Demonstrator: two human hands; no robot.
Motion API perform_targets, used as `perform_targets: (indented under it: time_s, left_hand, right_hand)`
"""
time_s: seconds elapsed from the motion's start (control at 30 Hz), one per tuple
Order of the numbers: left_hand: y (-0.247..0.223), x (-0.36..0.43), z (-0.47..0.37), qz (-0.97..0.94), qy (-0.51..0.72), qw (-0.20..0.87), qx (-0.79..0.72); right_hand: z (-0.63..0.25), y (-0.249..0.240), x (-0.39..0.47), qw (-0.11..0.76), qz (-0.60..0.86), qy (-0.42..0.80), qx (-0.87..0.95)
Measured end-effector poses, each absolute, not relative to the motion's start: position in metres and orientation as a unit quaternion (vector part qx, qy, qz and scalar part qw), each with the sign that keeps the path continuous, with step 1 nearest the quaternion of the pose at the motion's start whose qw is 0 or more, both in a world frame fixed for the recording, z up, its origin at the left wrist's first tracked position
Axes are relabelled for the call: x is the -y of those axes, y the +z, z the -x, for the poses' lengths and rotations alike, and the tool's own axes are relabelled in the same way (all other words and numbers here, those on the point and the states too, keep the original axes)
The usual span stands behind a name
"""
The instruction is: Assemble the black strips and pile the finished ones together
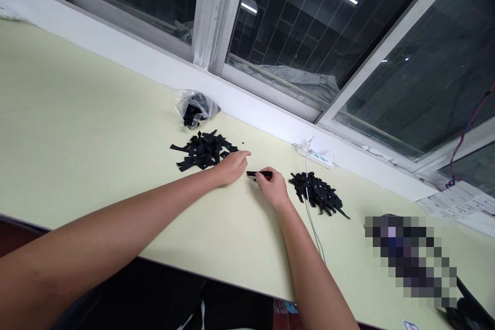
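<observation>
Black fabric strips lie in a loose left pile (203, 150) on the pale yellow table (96, 154). My left hand (232, 166) is at that pile's right edge, its fingers close together and pointing right; whether anything is between them is too small to tell. My right hand (271, 185) pinches a short black strip (254, 173), which sticks out to the left toward my left hand. To the right of my right hand is a second pile of black strips (319, 193), with a white cable (308, 185) running over it.
A clear plastic bag (196, 108) with black pieces stands behind the left pile. A white power strip (315, 155) lies by the white window ledge (263, 113). At the right are a pixelated dark object (410, 258) and white boxes (460, 201).
</observation>
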State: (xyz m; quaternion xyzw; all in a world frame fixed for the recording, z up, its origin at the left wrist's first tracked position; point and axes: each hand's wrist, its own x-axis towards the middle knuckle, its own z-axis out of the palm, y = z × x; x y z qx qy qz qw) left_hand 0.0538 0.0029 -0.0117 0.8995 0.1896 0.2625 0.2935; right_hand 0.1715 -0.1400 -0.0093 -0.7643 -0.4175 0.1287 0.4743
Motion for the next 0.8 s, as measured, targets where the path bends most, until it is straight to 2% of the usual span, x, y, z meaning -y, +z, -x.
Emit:
perform_targets:
  time_s: [0.3,0.57,0.8]
  left_hand:
    - [-0.02,-0.004,-0.058,-0.917,0.241,0.29,-0.128]
    - [-0.016,-0.001,-0.057,-0.906,0.244,0.328,-0.106]
    - [-0.004,0.006,-0.054,-0.874,0.347,0.331,-0.081]
  right_hand:
    - [-0.175,-0.003,0.139,0.623,0.692,0.241,0.273]
    - [-0.171,0.002,0.14,0.649,0.664,0.288,0.234]
    - [-0.172,0.001,0.139,0.647,0.667,0.284,0.236]
